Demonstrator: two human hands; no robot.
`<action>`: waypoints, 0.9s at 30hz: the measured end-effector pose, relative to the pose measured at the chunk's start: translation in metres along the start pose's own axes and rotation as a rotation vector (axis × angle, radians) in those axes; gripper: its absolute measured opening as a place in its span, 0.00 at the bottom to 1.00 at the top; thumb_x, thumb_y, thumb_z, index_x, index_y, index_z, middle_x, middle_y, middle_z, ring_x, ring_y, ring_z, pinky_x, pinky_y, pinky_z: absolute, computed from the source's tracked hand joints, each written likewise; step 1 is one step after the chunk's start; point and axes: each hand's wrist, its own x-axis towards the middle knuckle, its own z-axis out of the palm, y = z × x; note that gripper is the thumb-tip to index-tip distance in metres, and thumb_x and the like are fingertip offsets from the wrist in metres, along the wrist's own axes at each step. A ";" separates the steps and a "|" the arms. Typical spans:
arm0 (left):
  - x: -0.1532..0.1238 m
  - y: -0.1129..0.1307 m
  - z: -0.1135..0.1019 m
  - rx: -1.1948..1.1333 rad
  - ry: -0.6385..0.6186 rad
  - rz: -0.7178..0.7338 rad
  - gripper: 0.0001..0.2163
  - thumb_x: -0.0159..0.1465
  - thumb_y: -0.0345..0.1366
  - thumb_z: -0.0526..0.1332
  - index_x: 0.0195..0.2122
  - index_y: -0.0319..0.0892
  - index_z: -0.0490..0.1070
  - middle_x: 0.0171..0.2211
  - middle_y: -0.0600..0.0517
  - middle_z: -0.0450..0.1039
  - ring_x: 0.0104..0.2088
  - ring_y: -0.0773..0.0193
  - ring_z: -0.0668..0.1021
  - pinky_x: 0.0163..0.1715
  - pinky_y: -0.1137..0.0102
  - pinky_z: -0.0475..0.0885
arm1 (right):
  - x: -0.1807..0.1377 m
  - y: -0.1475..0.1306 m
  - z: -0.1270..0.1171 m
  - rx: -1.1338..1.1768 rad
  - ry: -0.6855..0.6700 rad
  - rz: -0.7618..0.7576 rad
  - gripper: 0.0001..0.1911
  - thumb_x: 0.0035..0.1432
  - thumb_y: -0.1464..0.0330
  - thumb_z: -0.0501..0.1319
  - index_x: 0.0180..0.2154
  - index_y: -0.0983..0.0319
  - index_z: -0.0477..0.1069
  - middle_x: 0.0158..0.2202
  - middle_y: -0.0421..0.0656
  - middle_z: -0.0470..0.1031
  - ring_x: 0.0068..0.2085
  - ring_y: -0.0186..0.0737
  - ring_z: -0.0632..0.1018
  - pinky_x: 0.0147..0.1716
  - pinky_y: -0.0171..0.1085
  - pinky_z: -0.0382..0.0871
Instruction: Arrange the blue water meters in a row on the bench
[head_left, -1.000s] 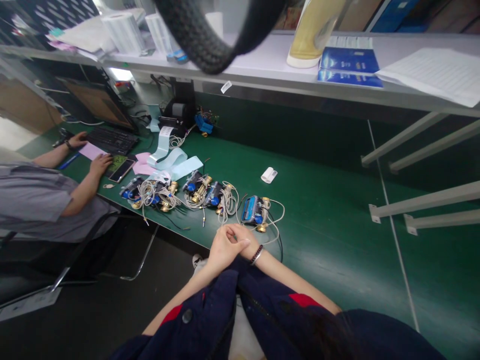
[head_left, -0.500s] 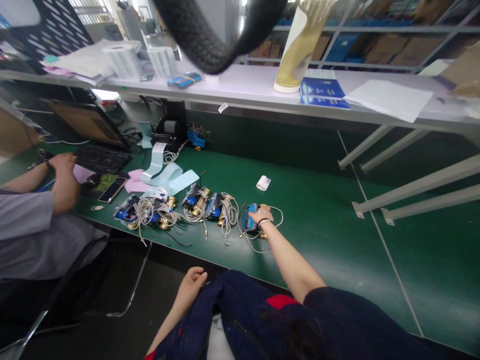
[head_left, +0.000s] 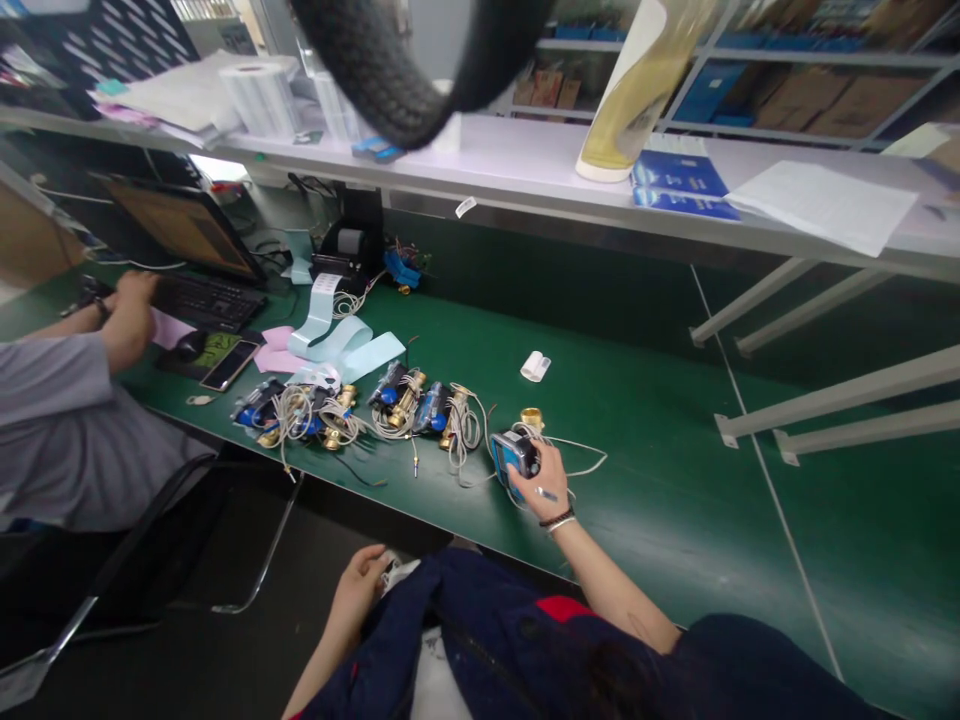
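Observation:
My right hand (head_left: 541,485) is closed round a blue-faced meter (head_left: 510,465) with a dark housing, tilted on the green bench. A brass fitting (head_left: 532,418) shows just beyond the fingers, and a grey cable (head_left: 589,465) loops out to the right. Low at the bench's front edge, by my lap, is my left hand (head_left: 361,580), its fingers loosely bent and apart. A white patterned cloth (head_left: 399,573) lies beside those fingertips. To the left of the held meter sit more meters with brass fittings and coiled cables, among them one meter (head_left: 433,408) close by.
A small white paper roll (head_left: 535,366) lies behind the meter. Further left are light-blue label strips (head_left: 345,345), a label printer (head_left: 349,250), a phone (head_left: 230,366) and a keyboard (head_left: 214,300). A co-worker's arm (head_left: 127,320) rests there. A shelf (head_left: 525,185) overhangs the bench.
The meter in my right hand has turned and shifted slightly toward me, exposing its brass fitting. My left hand has moved a little left and down, and white cloth now shows beside it.

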 end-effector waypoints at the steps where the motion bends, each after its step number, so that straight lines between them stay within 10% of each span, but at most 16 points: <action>1: 0.001 -0.001 0.003 0.006 -0.005 0.004 0.28 0.35 0.53 0.65 0.33 0.38 0.67 0.14 0.61 0.58 0.18 0.68 0.66 0.21 0.72 0.59 | 0.012 0.000 0.005 0.009 -0.031 0.097 0.27 0.42 0.60 0.63 0.45 0.64 0.66 0.42 0.51 0.70 0.46 0.50 0.71 0.49 0.48 0.65; 5: 0.008 -0.011 0.010 0.024 -0.022 0.038 0.29 0.37 0.54 0.64 0.34 0.37 0.69 0.13 0.62 0.57 0.16 0.70 0.63 0.19 0.73 0.57 | 0.063 0.006 0.035 0.032 -0.116 0.448 0.26 0.38 0.62 0.64 0.43 0.64 0.68 0.40 0.51 0.73 0.43 0.49 0.74 0.46 0.48 0.67; 9: 0.005 -0.019 0.011 0.037 -0.021 0.029 0.26 0.38 0.50 0.64 0.34 0.37 0.70 0.14 0.60 0.60 0.17 0.68 0.66 0.21 0.72 0.59 | 0.083 0.024 0.040 0.112 -0.198 0.449 0.24 0.42 0.61 0.62 0.42 0.64 0.69 0.38 0.49 0.75 0.39 0.45 0.76 0.43 0.44 0.70; 14: -0.006 -0.003 0.011 -0.025 -0.038 -0.110 0.25 0.35 0.47 0.66 0.33 0.38 0.69 0.15 0.58 0.63 0.18 0.68 0.66 0.20 0.72 0.59 | 0.044 0.052 -0.008 0.136 -0.147 0.484 0.22 0.47 0.65 0.56 0.46 0.64 0.67 0.48 0.51 0.71 0.44 0.45 0.73 0.51 0.47 0.63; 19: 0.000 0.017 0.018 0.007 -0.044 -0.116 0.21 0.35 0.43 0.66 0.30 0.39 0.69 0.17 0.57 0.65 0.19 0.69 0.67 0.21 0.73 0.61 | -0.007 0.055 -0.018 0.215 -0.217 0.641 0.12 0.32 0.72 0.62 0.27 0.61 0.68 0.33 0.44 0.73 0.43 0.48 0.73 0.52 0.48 0.63; 27: 0.012 0.026 0.027 0.064 -0.066 -0.027 0.25 0.36 0.50 0.63 0.31 0.38 0.70 0.16 0.59 0.61 0.17 0.71 0.64 0.20 0.73 0.59 | 0.011 0.024 -0.013 0.619 -0.219 1.061 0.09 0.43 0.76 0.60 0.26 0.61 0.60 0.20 0.37 0.67 0.19 0.31 0.67 0.19 0.31 0.67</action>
